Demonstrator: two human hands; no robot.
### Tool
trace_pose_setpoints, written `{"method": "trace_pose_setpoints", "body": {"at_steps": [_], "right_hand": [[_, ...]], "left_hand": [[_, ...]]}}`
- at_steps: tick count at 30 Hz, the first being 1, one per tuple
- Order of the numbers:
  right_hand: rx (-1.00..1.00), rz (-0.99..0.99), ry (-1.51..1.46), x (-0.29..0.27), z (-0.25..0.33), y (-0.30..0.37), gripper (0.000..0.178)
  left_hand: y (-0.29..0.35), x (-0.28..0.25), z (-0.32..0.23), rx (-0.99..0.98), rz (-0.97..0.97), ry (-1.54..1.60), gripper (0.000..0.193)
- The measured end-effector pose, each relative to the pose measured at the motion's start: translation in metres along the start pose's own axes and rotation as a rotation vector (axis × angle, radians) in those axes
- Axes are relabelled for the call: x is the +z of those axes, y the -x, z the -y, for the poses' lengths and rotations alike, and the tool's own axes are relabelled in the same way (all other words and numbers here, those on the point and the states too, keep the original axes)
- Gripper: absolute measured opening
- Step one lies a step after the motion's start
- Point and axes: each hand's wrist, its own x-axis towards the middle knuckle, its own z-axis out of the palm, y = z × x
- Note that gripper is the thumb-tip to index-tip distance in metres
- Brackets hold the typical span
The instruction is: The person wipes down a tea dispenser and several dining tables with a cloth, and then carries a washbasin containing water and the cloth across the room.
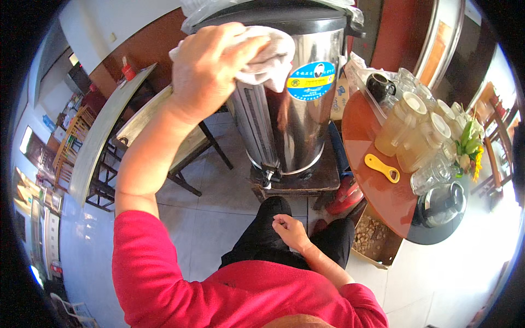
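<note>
A tall stainless-steel water urn (306,128) with a black lid (306,17) stands upright in front of me. My left hand (205,68) is raised to its upper left side, fingers closed around a white cloth (268,57). The cloth lies against the urn's wall below the lid, left of a round blue-and-yellow label (313,82). Low on the urn's front is a small tap (268,177). Down at my lap, my right hand (290,230) rests by my thigh with its fingers curled in and nothing seen in them.
The urn sits on a dark low stand (322,183). To the right, a round brown table (361,117) bears several lidded jars (399,123), a yellow bottle opener (381,168), a glass kettle (440,205) and flowers (471,147). Beneath is a cardboard box (389,256). A wooden bench (158,128) stands left.
</note>
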Motion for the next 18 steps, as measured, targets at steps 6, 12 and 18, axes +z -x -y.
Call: {"method": "trace_pose_setpoints", "body": {"at_steps": [6, 12, 18], "right_hand": [[-0.085, -0.046, -0.072, 0.035, 0.011, -0.015, 0.034], [-0.115, -0.126, -0.077, 0.018, 0.030, -0.015, 0.032], [-0.373, -0.562, -0.038, -0.056, 0.058, -0.008, 0.024]], "left_hand": [[-0.003, -0.010, 0.029, -0.020, 0.018, -0.011, 0.040], [-0.026, -0.007, 0.009, 0.119, 0.015, 0.082, 0.043], [-0.006, 0.016, 0.056, -0.515, 0.116, 0.382, 0.046]]}}
